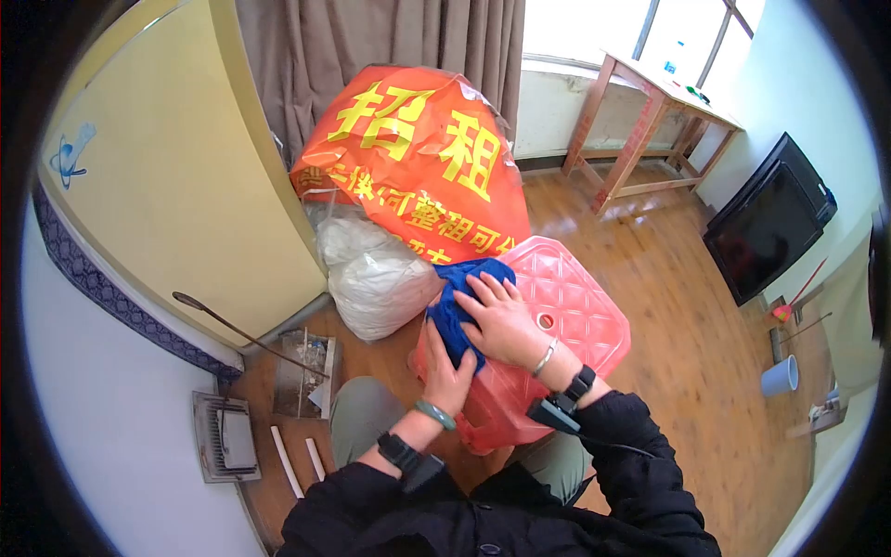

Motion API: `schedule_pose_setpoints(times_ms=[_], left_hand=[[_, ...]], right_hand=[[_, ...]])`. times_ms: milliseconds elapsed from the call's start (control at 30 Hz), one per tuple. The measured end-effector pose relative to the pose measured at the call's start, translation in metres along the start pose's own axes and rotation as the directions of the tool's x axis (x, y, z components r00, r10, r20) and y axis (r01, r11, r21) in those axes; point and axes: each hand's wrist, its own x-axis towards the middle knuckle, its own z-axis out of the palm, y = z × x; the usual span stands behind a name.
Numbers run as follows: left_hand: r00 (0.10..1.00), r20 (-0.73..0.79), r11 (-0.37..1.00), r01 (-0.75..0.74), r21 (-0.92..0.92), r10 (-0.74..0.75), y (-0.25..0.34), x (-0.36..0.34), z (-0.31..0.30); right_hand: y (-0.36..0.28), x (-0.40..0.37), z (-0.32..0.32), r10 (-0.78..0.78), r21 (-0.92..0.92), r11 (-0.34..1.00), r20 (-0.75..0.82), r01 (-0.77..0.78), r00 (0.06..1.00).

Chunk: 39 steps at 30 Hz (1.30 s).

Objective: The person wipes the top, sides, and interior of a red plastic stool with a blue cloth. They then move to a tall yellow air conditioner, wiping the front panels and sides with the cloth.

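Note:
A blue cloth [449,327] lies bunched on the left part of a pink plastic stool [580,302] with a quilted-pattern top and a small hole. My right hand [506,323] rests on the cloth from the right, palm down, fingers spread. At the cloth's near-left edge, my left hand [448,373] touches it with fingers stretched out and thumb apart. Neither hand is wrapped round anything. Part of the cloth is hidden beneath my hands.
A stuffed white bag [371,278] and a red banner [408,158] with yellow characters stand beyond the stool. A dustpan [304,371], a heater-like unit [225,438] and white tubes [286,459] lie left. A wooden table [650,88], a television [768,223] and a blue bin [780,376] are right.

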Motion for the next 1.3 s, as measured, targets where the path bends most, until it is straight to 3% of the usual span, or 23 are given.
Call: schedule_pose_setpoints(times_ms=[167, 267, 333, 367, 467, 600, 667, 700, 767, 800, 833, 900, 967, 1000, 1033, 1067, 1100, 1133, 1167, 1200, 1233, 1267, 1300], left_hand=[[0.983, 0.185, 0.999, -0.012, -0.039, 0.019, 0.009, -0.071, 0.02], [0.963, 0.269, 1.0, -0.013, 0.003, 0.012, 0.016, -0.101, 0.02], [0.85, 0.526, 0.991, -0.089, 0.099, 0.024, 0.025, -0.107, 0.008], [0.841, 0.54, 0.99, -0.089, 0.105, 0.019, 0.032, -0.11, 0.002], [0.701, 0.699, 0.989, 0.131, 0.072, -0.143, 0.06, -0.107, -0.012], [0.628, 0.777, 0.998, 0.07, 0.003, -0.046, 0.063, -0.1, -0.016], [0.544, 0.824, 0.885, 0.447, -0.126, -0.158, 0.066, -0.094, -0.022], [0.524, 0.837, 0.889, 0.445, -0.111, -0.158, 0.075, -0.085, -0.027], [0.093, 0.933, 0.583, 0.8, 0.137, -0.347, 0.097, -0.058, -0.036], [0.039, 0.932, 0.483, 0.863, 0.151, -0.361, 0.097, -0.054, -0.037], [0.02, 0.93, 0.488, 0.855, 0.173, -0.366, 0.1, -0.053, -0.034], [0.118, 0.96, 0.446, 0.895, 0.007, -0.252, 0.111, -0.047, -0.023], [0.11, 0.97, 0.52, 0.854, 0.019, -0.216, 0.119, -0.042, -0.002], [0.277, 0.952, 0.703, 0.703, -0.107, -0.131, 0.124, -0.042, 0.014], [0.417, 0.909, 0.839, 0.498, -0.221, -0.008, 0.127, -0.041, 0.029], [0.517, 0.851, 0.957, 0.189, -0.221, 0.094, 0.117, -0.039, 0.045], [0.572, 0.787, 0.973, -0.14, -0.182, 0.23, 0.108, -0.036, 0.06], [0.562, 0.795, 0.974, -0.139, -0.181, 0.228, 0.119, -0.033, 0.072], [0.584, 0.767, 0.91, -0.415, -0.002, 0.268, 0.134, -0.029, 0.083], [0.588, 0.743, 0.745, -0.641, 0.186, 0.32, 0.142, -0.027, 0.089], [0.579, 0.751, 0.742, -0.645, 0.183, 0.318, 0.138, -0.027, 0.092], [0.558, 0.79, 0.627, -0.717, 0.305, 0.254, 0.13, -0.026, 0.098], [0.547, 0.816, 0.485, -0.774, 0.407, 0.189, 0.126, -0.024, 0.101]], right_hand=[[-0.031, -0.053, -0.024, -0.07, 0.033, 0.997, 0.059, 0.068, 0.996], [-0.046, -0.094, -0.033, -0.03, 0.027, 0.999, 0.034, 0.029, 0.999], [-0.055, -0.121, -0.039, 0.017, 0.017, 1.0, 0.031, -0.018, 0.999], [-0.059, -0.133, -0.042, 0.044, 0.003, 0.999, 0.032, -0.044, 0.999], [-0.063, -0.157, -0.042, 0.15, 0.04, 0.988, -0.02, -0.149, 0.988], [-0.064, -0.177, -0.039, 0.259, 0.115, 0.962, -0.088, -0.248, 0.962], [-0.063, -0.183, -0.037, 0.28, 0.145, 0.954, -0.13, -0.261, 0.951], [-0.061, -0.187, -0.036, 0.304, 0.151, 0.947, -0.138, -0.284, 0.943], [-0.056, -0.194, -0.034, 0.307, 0.132, 0.949, -0.173, -0.287, 0.936], [-0.053, -0.198, -0.032, 0.321, 0.163, 0.942, -0.188, -0.292, 0.928], [-0.049, -0.201, -0.034, 0.35, 0.174, 0.932, -0.191, -0.319, 0.917], [-0.038, -0.207, -0.033, 0.406, 0.18, 0.911, -0.238, -0.371, 0.882], [-0.023, -0.212, -0.022, 0.485, 0.202, 0.873, -0.267, -0.444, 0.833], [-0.013, -0.213, -0.016, 0.552, 0.252, 0.833, -0.325, -0.492, 0.768], [-0.002, -0.214, -0.009, 0.612, 0.304, 0.791, -0.377, -0.531, 0.696], [0.01, -0.213, -0.004, 0.623, 0.31, 0.782, -0.375, -0.541, 0.687], [0.023, -0.21, 0.002, 0.693, 0.443, 0.72, -0.418, -0.535, 0.587], [0.038, -0.208, 0.011, 0.759, 0.568, 0.649, -0.443, -0.506, 0.477], [0.055, -0.207, 0.026, 0.751, 0.591, 0.659, -0.492, -0.465, 0.44], [0.07, -0.205, 0.04, 0.814, 0.743, 0.569, -0.448, -0.353, 0.37], [0.08, -0.202, 0.051, 0.869, 0.861, 0.46, -0.387, -0.217, 0.308], [0.086, -0.198, 0.057, 0.91, 0.942, 0.335, -0.32, -0.011, 0.265], [0.088, -0.199, 0.062, 0.911, 0.942, 0.336, -0.323, -0.008, 0.255]])
